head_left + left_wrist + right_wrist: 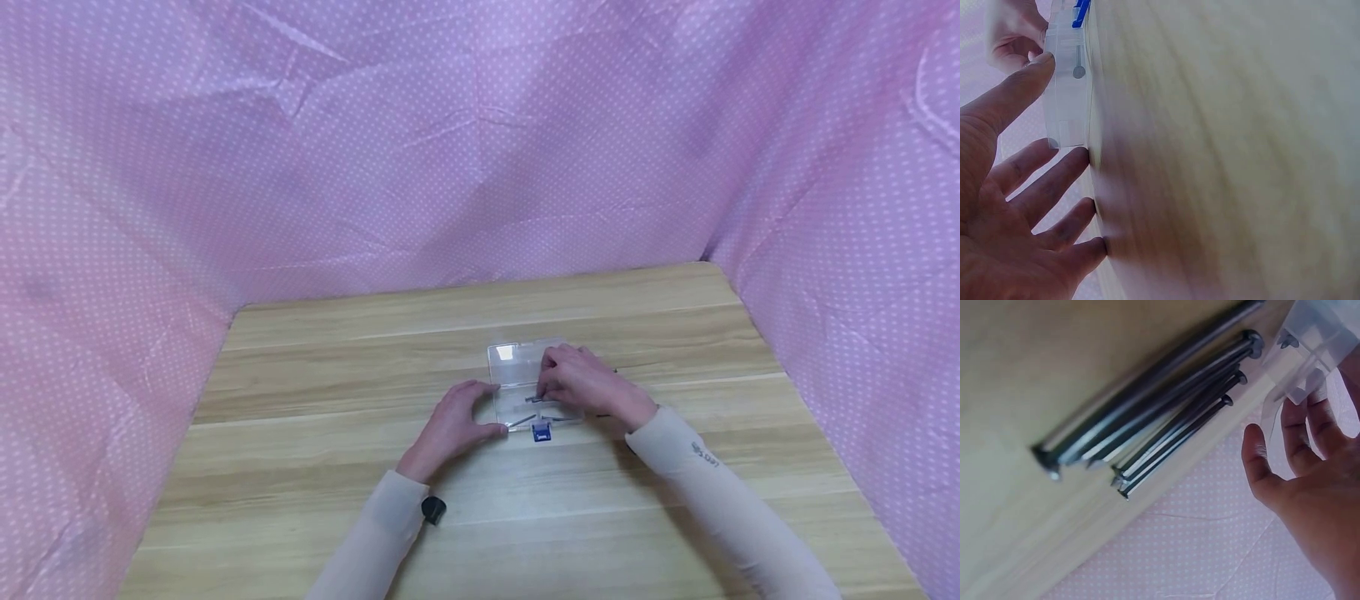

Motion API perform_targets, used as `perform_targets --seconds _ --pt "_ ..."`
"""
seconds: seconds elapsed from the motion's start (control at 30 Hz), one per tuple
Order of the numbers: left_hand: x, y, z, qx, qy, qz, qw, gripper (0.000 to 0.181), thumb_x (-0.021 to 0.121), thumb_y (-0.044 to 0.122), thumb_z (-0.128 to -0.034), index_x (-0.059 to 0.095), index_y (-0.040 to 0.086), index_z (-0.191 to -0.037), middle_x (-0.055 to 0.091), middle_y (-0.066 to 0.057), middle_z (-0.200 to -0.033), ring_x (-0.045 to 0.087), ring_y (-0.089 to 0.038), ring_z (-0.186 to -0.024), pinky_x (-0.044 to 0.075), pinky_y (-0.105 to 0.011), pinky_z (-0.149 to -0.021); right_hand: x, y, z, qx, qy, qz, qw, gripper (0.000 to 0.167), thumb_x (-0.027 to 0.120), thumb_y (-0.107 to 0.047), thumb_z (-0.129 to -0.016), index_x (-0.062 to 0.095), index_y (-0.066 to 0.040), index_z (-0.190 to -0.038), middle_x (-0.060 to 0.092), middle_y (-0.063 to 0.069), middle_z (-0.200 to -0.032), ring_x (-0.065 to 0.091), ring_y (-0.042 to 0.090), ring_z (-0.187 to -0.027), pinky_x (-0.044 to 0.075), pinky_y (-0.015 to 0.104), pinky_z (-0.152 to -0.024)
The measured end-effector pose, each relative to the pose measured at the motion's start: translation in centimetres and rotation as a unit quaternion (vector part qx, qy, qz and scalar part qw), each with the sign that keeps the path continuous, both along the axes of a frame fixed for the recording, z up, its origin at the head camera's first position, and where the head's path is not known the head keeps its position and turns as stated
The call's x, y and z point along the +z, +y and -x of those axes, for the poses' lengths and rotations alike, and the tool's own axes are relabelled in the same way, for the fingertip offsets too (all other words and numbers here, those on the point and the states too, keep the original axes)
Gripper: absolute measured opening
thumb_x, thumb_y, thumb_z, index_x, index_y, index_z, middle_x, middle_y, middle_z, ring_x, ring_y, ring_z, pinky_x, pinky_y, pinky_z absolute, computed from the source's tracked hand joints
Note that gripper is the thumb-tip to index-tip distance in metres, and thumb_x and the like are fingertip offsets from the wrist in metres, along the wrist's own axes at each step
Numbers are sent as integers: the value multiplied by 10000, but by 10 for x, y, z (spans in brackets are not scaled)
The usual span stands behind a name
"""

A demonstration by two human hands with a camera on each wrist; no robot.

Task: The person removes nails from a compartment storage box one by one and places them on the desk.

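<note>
A clear plastic box (510,403) with a blue latch (542,432) lies on the table with its lid (517,365) raised at the back. Several nails (522,421) lie in its compartments. My left hand (459,419) holds the box's left end, thumb at the front corner and index finger toward the hinge. Over the back compartments, my right hand (576,382) reaches in with bent fingers and seems to pinch a nail (532,400); its fingertips are partly hidden. In the right wrist view, a bunch of larger nails (1172,398) lies beside the box.
The wooden table (337,392) spreads around the box. Pink dotted cloth (375,167) rises behind the table and along both sides. The nails on the table to the right of the box are mostly covered by my right hand in the head view.
</note>
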State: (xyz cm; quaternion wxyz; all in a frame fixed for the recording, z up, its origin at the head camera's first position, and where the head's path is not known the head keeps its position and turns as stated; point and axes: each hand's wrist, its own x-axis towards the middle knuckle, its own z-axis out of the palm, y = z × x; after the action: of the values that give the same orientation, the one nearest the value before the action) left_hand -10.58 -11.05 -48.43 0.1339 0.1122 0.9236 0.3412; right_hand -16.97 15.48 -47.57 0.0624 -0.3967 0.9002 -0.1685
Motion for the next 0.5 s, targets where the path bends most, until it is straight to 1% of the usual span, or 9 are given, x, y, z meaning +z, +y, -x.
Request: perform_targets --seconds 0.2,0.37,0.5 --pt "1 1 0 1 -8 19 10000 699 874 384 -827 612 130 -1423 565 -114 -1483 420 -357 -1444 316 -542 -1215 -1 2 0 12 8 16 10000 213 835 -178 -866 825 -244 -1069 608 -44 -1064 530 168 -1005 460 371 -835" --pt "0 1 0 -23 40 25 10000 691 875 379 -826 617 117 -1411 575 -117 -1469 428 -358 -1437 320 -536 -1214 -1 1 0 27 -18 -78 10000 175 829 -168 -873 823 -244 -1030 609 -57 -1055 531 163 -1002 465 371 -834" --pt "-1 1 -1 5 51 37 10000 688 878 381 -822 622 117 -1404 576 -117 -1468 429 -357 -1437 322 -536 -1212 -1 0 0 45 15 -152 9999 155 827 -153 -872 809 -232 -1003 623 -51 -1067 546 174 -1016 485 398 -848"
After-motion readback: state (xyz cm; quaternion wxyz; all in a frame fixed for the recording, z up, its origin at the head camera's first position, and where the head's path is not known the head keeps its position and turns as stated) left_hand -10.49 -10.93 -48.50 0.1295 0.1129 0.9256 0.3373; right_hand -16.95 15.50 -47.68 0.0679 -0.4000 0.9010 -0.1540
